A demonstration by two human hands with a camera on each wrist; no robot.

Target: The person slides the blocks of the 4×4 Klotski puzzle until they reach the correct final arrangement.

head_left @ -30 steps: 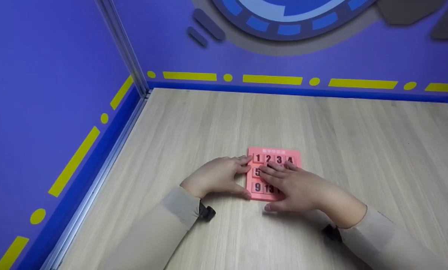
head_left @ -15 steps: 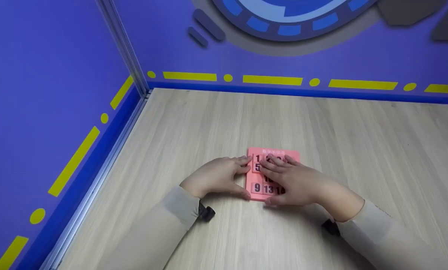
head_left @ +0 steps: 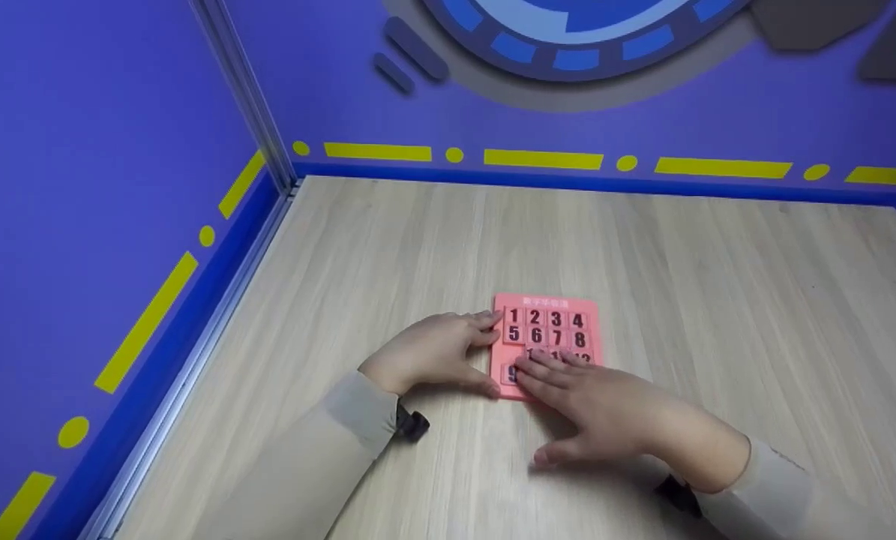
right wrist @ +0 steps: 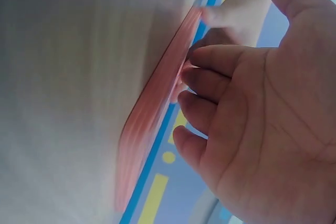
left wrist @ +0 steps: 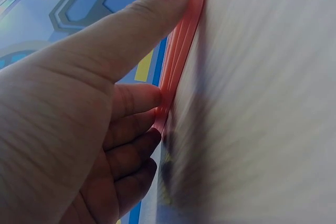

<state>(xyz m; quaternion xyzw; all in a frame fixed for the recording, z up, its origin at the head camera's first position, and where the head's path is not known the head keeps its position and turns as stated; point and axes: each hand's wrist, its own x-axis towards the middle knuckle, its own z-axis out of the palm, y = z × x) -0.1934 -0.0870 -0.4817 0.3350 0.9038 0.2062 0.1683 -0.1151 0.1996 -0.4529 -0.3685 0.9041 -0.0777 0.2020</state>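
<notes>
A pink number slide puzzle (head_left: 498,352) lies flat on the table in the head view. Its top rows read 1 to 4 and 5 to 8. Below the 5 is a gap, and under that gap the 9 tile (head_left: 510,373) is partly covered. My left hand (head_left: 433,352) braces the board's left edge with spread thumb and fingertips; the left wrist view shows them against the board's pink side (left wrist: 184,40). My right hand (head_left: 605,409) lies over the lower rows, its fingers nearly straight on the tiles and its thumb off the board. Most bottom tiles are hidden beneath it.
A wood-grain table (head_left: 388,247) surrounds the board. Blue panels with yellow marks (head_left: 543,159) stand along the back and left sides, with a metal post (head_left: 245,90) at the corner. Each wrist wears a dark device (head_left: 414,426).
My right hand has moved up over the top rows, then down toward the lower rows. The 5 tile has shifted up, leaving a gap above the 9. My left hand has stayed put.
</notes>
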